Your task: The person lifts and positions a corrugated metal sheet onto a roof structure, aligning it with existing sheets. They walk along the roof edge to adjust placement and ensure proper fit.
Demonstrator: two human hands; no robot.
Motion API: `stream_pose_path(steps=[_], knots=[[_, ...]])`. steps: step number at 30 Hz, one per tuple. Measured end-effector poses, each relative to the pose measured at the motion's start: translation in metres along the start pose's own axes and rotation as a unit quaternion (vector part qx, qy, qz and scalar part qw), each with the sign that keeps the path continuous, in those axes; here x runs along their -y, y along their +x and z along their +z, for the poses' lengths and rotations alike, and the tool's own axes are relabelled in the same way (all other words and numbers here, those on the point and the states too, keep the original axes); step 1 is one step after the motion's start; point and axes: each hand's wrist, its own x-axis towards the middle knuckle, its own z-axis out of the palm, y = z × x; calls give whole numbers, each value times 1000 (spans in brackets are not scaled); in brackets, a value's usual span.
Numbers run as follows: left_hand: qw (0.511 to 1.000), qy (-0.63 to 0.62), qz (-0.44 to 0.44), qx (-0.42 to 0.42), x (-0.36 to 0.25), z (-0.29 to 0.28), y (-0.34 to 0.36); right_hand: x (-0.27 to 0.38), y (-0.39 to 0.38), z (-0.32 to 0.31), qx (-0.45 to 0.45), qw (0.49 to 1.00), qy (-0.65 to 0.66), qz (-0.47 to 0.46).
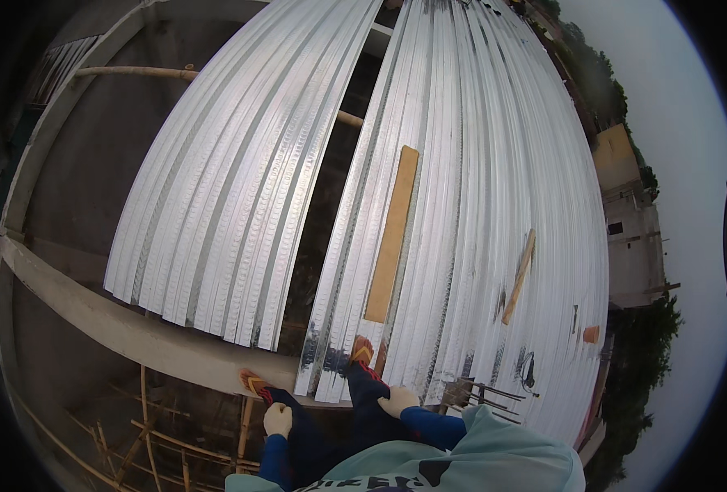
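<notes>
My left hand (278, 420) wears a pale glove and is curled closed beside my left leg; anything inside it is hidden. My right hand (398, 402), also gloved, rests against my right thigh with its fingertips out of sight. My right foot (362, 351) in a sandal stands on silver corrugated metal sheets (454, 180). My left foot (257, 382) is on a concrete beam (146, 332). A long wooden plank (391, 234) lies on the sheets ahead of my right foot.
A dark gap separates a second stack of sheets (199, 189), with a pole (349, 119) beneath. An open drop with bamboo scaffolding (146, 426) is below left. A wood strip (518, 279), orange object (591, 334) and rebar (495, 392) are right, buildings (633, 254) and trees beyond.
</notes>
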Motion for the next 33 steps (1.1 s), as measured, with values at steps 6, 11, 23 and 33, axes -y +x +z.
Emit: stream_pose_path(steps=[6,11,23,33], knots=[[989,20,78,124,-65,9,-12,-48,-35,12,32,995,36,90],[993,14,95,71,-54,-43,2,-60,-56,23,33,990,76,115],[994,-18,-11,-110,81,-184,22,-22,-30,0,18,999,40,27],[994,-83,-63,32,81,-132,-9,3,-38,-27,-15,997,70,-18]])
